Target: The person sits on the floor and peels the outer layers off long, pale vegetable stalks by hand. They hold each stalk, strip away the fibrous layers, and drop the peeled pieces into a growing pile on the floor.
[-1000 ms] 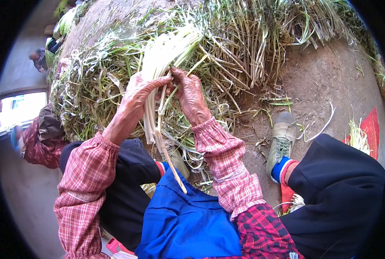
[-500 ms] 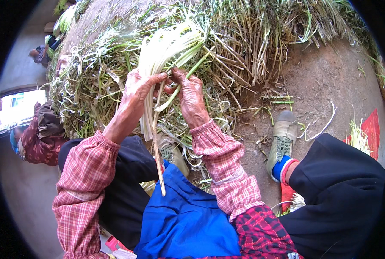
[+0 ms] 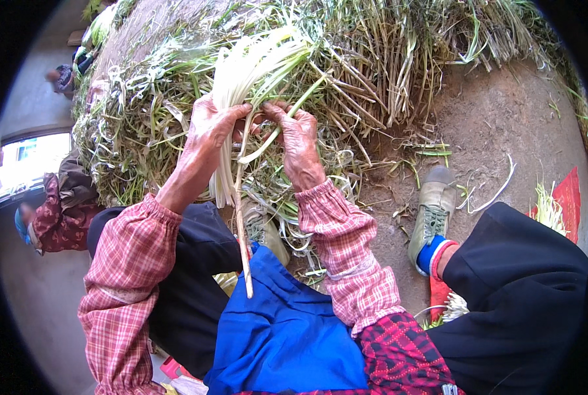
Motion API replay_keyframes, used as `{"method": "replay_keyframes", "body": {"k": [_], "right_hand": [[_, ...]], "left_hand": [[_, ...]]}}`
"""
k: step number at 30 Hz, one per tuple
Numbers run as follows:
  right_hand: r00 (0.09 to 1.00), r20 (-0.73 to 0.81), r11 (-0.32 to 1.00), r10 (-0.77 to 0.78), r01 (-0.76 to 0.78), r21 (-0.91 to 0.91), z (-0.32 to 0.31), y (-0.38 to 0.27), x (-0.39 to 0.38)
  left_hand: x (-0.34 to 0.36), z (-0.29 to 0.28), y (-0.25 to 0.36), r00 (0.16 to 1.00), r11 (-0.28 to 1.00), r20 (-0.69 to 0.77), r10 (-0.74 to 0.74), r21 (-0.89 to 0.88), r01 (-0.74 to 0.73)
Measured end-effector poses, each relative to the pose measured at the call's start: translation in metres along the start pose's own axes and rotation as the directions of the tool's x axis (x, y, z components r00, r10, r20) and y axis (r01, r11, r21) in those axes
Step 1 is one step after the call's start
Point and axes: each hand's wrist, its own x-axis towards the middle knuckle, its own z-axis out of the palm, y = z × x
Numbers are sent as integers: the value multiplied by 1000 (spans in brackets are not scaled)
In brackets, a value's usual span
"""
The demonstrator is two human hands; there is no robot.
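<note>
My left hand is closed round a thick bundle of pale yellow-white stalks, whose tops fan up and to the right. The pale lower ends hang below that hand. Close beside it, my right hand pinches a flat green stalk that bends down across the front of the bundle. A thin dry brown stalk dangles from between the hands over the blue apron. The right fingertips are partly hidden behind the thumb and the stalks.
Green and dried leaf litter is heaped ahead, with brown stems at the far right. Pale cut stalks lie on red cloth at the right. My shoe rests on the dirt floor. Another person sits at the left.
My right hand has shifted slightly right, away from the left hand, with the green stalk. The left hand and its bundle have barely moved.
</note>
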Motion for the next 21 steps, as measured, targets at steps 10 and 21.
{"method": "replay_keyframes", "body": {"k": [10,21], "right_hand": [[1000,-12,991,-2,4,133,-1,4,0],[999,-7,886,-44,42,463,24,6,-15]], "left_hand": [[-3,5,5,999,994,-32,26,107,-23],[11,-18,-16,984,996,-170,53,82,-40]]}}
